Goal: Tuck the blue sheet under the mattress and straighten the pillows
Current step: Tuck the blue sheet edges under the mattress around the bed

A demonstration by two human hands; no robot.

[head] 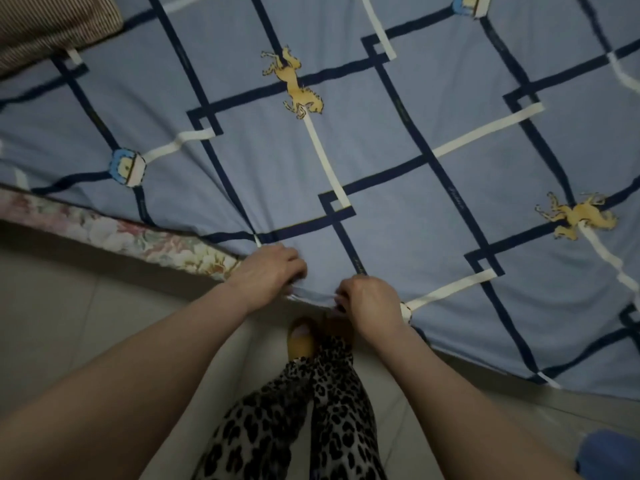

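Hands first: I see the left hand [268,268] and the right hand [367,301] close together at the near edge of the bed, both with fingers curled, pinching the hem of the blue sheet [398,140]. This sheet lies spread over the mattress [114,233], whose flowered side shows bare at the left. One striped pillow [48,26] rests in the far left corner. Below my hands I see leopard-print trousers [298,420] and a yellow slipper [301,337].
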